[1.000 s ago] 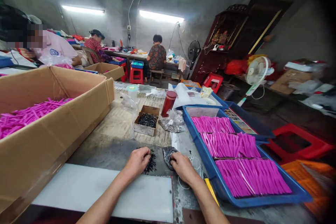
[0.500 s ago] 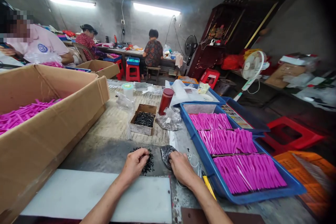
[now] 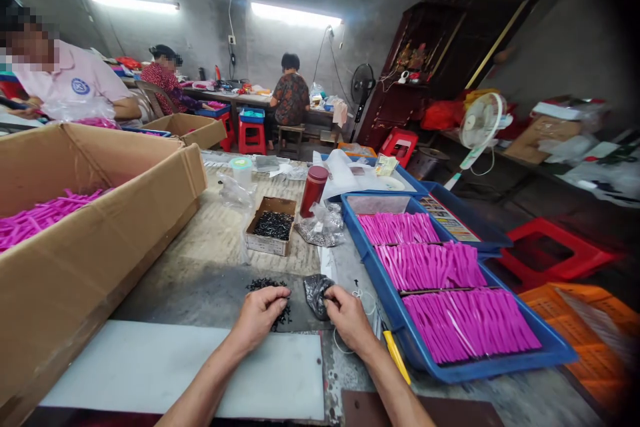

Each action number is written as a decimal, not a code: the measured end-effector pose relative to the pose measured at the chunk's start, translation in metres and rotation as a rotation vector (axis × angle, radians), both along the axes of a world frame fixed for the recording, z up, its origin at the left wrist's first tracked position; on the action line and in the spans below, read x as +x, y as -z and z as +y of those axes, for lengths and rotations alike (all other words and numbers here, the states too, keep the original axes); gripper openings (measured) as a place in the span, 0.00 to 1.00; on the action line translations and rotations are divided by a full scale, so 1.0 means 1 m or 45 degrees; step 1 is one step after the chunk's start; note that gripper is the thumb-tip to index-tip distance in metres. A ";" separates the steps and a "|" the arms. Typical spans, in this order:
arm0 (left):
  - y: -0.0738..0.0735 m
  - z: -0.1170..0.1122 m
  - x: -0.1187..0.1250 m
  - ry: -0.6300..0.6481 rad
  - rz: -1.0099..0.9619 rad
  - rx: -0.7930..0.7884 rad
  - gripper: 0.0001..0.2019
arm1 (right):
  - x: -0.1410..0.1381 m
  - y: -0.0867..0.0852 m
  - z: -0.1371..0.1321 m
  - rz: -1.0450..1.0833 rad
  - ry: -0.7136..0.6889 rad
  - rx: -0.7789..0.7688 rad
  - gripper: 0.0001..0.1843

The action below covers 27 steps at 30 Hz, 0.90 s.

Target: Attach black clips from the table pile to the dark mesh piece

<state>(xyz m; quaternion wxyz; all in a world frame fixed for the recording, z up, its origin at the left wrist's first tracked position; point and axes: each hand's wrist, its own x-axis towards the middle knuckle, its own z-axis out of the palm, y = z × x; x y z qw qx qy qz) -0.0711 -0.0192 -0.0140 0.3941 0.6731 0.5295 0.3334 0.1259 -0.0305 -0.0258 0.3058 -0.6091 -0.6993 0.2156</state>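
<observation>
My left hand rests on a small heap of tiny black parts on the grey table, its fingers curled and pinched together over them. What the pinch holds is too small to name. My right hand lies just to the right, fingers closed on a crumpled dark plastic bag. A white board lies under my left forearm. To the right stands a blue tray filled with rows of pink plastic strips.
A large cardboard box with pink strips fills the left. A small carton of black parts, a red bottle and clear bags sit further back. A yellow-handled tool lies by the tray. Three other people work behind; red stools and a fan stand right.
The view has shifted slightly. My left hand drew back a little over the black parts; my right hand stays on the dark bag.
</observation>
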 end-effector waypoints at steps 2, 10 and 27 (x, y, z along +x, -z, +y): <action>0.000 -0.002 0.003 -0.020 -0.084 -0.083 0.11 | 0.000 0.000 0.000 0.073 0.005 -0.011 0.09; -0.006 -0.006 0.019 -0.072 -0.507 -0.486 0.13 | 0.000 -0.013 -0.002 0.147 0.008 0.066 0.12; -0.011 -0.009 0.033 0.028 -0.695 -0.637 0.13 | -0.010 -0.028 -0.018 0.401 -0.107 -0.067 0.09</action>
